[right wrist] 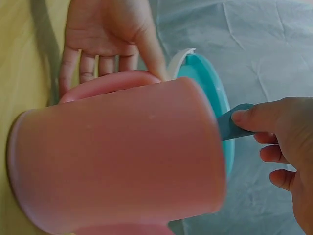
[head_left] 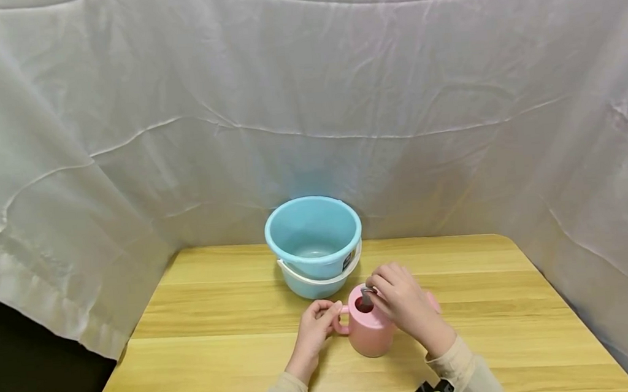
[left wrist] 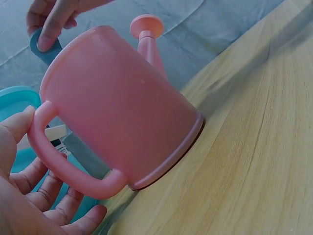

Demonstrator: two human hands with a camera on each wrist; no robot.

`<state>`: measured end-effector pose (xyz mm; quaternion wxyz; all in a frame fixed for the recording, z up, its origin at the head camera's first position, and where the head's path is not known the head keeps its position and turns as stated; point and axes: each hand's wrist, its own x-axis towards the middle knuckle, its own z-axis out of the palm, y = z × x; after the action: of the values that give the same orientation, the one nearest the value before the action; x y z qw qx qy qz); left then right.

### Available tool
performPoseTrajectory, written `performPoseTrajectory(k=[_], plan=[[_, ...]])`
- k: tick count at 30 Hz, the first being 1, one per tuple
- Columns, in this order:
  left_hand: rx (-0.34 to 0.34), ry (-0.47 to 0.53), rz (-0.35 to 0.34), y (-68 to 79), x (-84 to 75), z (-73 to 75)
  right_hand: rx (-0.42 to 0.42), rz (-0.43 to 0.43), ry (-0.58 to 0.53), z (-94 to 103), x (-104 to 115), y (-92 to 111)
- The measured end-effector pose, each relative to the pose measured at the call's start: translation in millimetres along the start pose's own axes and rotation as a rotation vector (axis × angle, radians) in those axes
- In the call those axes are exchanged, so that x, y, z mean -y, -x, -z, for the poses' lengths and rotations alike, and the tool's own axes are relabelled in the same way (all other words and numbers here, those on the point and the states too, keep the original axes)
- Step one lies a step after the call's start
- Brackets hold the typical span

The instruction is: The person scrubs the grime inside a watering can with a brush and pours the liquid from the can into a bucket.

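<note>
A pink watering can [head_left: 372,338] stands upright on the table, its spout [left wrist: 149,49] pointing away from the left hand. My left hand [head_left: 312,333] holds the can's looped handle [left wrist: 73,177], with the thumb against its upper part. Above the can's round top opening, my right hand [head_left: 402,300] pinches the flat, rounded grey-blue handle of a tool [right wrist: 228,126] between thumb and fingers. The tool's lower end is down inside the can and hidden, so its kind cannot be told.
Just behind the can stands a light blue bucket [head_left: 316,274] with a white carrying handle [head_left: 320,280] lowered against its front. The wooden table [head_left: 205,364] ends at a hanging grey-white curtain [head_left: 305,86] at the back and sides.
</note>
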<state>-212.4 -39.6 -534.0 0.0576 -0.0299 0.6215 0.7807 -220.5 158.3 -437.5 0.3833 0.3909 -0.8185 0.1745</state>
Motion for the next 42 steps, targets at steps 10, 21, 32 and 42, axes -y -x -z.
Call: performPoseTrajectory(k=[10, 21, 32, 42], plan=[[-0.004, 0.002, 0.005, 1.2, -1.2, -0.6, 0.037, -0.045, 0.011, -7.2, 1, 4], [-0.008, -0.009, 0.003, 1.0, -1.1, -0.8, 0.005, -0.028, 0.021, -2.3, -1, 2], [-0.018, -0.016, 0.008, 0.3, -0.2, -0.3, -0.031, -0.022, -0.014, 18.8, 3, -9], [-0.010, -0.006, 0.007, 0.8, -0.6, -0.2, 0.016, -0.037, 0.005, 20.3, 7, -8]])
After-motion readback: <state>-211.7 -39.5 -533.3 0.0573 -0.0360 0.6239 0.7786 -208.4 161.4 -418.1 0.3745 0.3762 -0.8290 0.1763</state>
